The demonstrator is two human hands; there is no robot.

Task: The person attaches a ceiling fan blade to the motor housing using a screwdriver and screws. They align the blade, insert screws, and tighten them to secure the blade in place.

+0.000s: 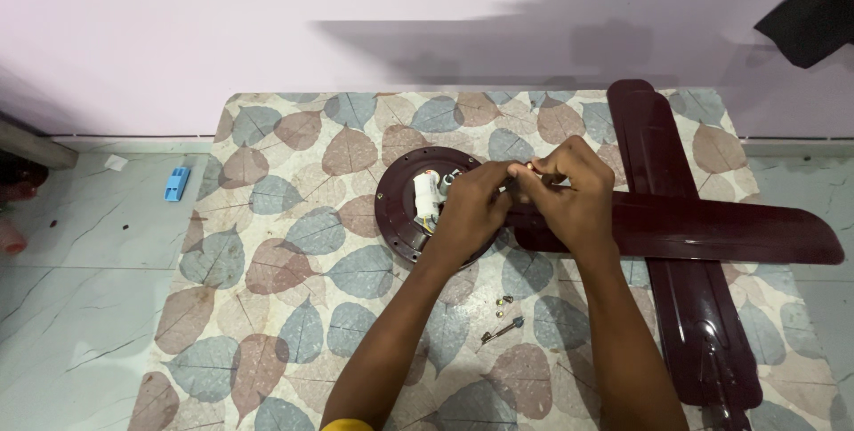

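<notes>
From the head camera, a dark maroon round fan motor housing (400, 217) lies flat on a table covered by a cloth (294, 262) with a leaf pattern, its open face up, showing a white part (427, 195) and some wires inside. One maroon fan blade (712, 228) lies with its long axis running left to right, its near end meeting the housing just under the hands; a second blade (685, 262) lies across it, running from the far edge of the table toward the near edge. The left hand (470, 209) rests over the right part of the housing, fingers curled and pinched toward the right hand. The right hand (574, 191) sits just beside it, over the blade's inner end, fingers closed on a small shiny piece (532, 166) held between the two hands; what it is cannot be told. A few small screws (504, 305) and a thin tool (503, 330) lie on the cloth near the forearms. A blue object (176, 184) lies on the floor to the left.
</notes>
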